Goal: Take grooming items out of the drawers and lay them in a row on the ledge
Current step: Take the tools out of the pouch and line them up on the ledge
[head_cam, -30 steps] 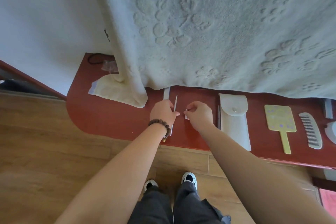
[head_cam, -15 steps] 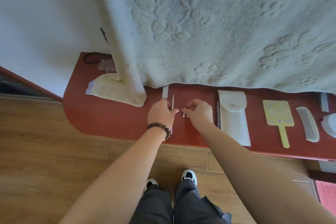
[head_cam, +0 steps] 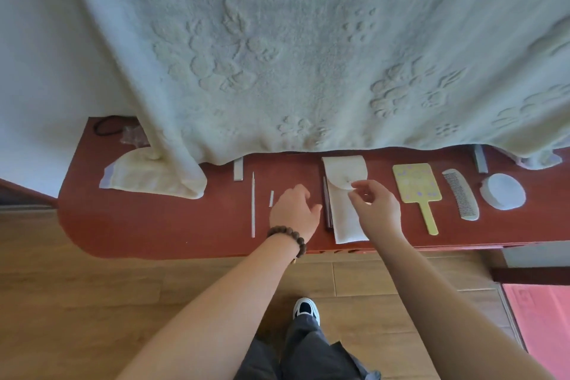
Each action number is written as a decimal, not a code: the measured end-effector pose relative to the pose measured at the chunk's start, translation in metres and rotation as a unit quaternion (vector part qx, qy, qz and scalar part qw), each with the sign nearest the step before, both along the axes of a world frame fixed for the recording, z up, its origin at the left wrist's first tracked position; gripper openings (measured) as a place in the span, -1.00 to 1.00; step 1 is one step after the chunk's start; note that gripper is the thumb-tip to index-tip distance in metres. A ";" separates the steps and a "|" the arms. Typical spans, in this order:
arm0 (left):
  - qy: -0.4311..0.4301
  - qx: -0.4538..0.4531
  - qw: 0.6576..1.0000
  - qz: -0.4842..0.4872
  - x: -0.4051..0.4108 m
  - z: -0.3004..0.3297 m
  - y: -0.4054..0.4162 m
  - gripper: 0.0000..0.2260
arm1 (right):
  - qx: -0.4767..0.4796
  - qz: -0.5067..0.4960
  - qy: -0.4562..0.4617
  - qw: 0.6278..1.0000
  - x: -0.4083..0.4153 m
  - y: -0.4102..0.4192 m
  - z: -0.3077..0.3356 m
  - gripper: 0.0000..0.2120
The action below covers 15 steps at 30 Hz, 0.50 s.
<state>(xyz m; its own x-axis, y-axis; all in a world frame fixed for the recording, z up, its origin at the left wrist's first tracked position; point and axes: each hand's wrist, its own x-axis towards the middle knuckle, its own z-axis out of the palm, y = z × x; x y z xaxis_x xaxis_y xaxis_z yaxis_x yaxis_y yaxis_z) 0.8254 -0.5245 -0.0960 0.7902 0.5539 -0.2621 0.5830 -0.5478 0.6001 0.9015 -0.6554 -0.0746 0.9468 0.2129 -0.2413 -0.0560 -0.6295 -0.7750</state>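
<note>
Looking down at the red ledge (head_cam: 154,225): my left hand (head_cam: 294,211) hovers loose, fingers apart, gripping nothing; the thin stick (head_cam: 253,203) and small white piece (head_cam: 271,198) lie just left of it. My right hand (head_cam: 374,210) sits over the white pouch (head_cam: 340,216), fingers half curled, empty as far as I can see. Right of it lie the yellow mirror (head_cam: 416,183), comb (head_cam: 461,197) and round white case (head_cam: 504,199)

Smooth red-brown lacquered wooden ledge (head_cam: 154,225); fluffy embossed cream cloth blanket (head_cam: 308,40); glossy pale plastic comb (head_cam: 461,199); matt white fabric pouch (head_cam: 342,216)
</note>
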 end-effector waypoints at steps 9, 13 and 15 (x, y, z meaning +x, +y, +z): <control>0.114 0.032 0.993 0.009 0.030 -0.004 -0.030 -0.72 | -0.011 -0.004 0.011 1.000 0.003 -0.035 -0.005 -0.81; 0.140 0.044 0.988 0.038 0.036 -0.002 -0.034 -0.80 | -0.006 0.005 0.017 1.000 0.000 -0.039 -0.006 -0.82; 0.145 0.042 0.988 0.041 0.037 -0.001 -0.034 -0.83 | -0.002 0.013 0.018 1.000 -0.002 -0.038 -0.005 -0.81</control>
